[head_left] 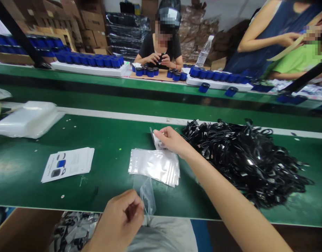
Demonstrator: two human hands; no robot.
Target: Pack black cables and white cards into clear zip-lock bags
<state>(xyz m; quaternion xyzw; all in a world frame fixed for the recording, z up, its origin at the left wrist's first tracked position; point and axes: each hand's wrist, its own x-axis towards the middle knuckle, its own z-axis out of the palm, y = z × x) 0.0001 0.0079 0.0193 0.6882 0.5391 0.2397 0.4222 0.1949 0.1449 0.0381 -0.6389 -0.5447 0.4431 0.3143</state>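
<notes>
Left hand [123, 215]: pinching a clear bag [148, 196] between thumb and fingers, over the near edge of the green table [105, 134]. Right hand [167, 137]: pinching a small white printed piece [158, 142] between thumb and fingers, at the far edge of the flat bag stack [154, 165]. Left of that stack: lying flat, printed cards [69, 164]. Right: lying heaped, black cables [245, 161], partly behind the forearm.
</notes>
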